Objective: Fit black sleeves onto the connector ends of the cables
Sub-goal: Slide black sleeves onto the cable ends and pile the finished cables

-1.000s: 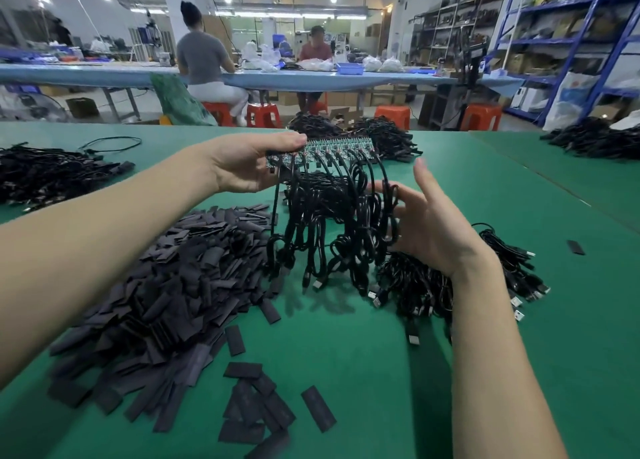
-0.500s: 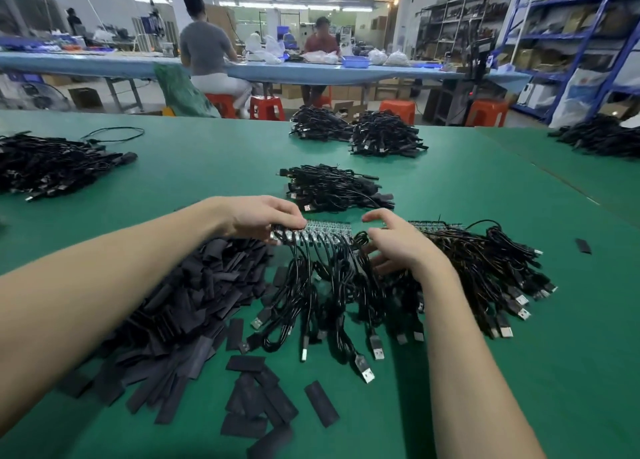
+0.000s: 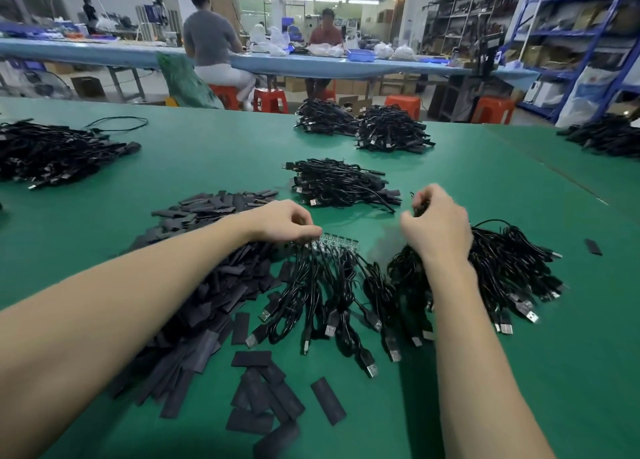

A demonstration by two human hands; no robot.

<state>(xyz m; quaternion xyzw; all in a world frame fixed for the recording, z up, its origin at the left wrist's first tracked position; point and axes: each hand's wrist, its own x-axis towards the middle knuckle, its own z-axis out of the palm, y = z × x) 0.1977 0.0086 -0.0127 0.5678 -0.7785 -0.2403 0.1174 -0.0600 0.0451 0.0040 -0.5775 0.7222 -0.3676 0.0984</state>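
Your left hand (image 3: 287,221) pinches the circuit-board strip (image 3: 337,242); right hand (image 3: 436,223) grips cable bundle (image 3: 512,264): draw sleeves (image 3: 207,285) from beneath your left wrist.

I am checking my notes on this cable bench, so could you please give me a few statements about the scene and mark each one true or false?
1. The loose black sleeves lie in a heap under the left forearm. True.
2. The left hand rests at the end of a strip of small boards from which cables fan out towards the person. True.
3. The table has a red cover. False: it is green.
4. The right hand lies flat and open on the table. False: its fingers are curled, raised over the right cable bundle; what they hold cannot be made out.
5. Only one cable pile is on the table. False: several lie farther back, such as the pile beyond the hands.
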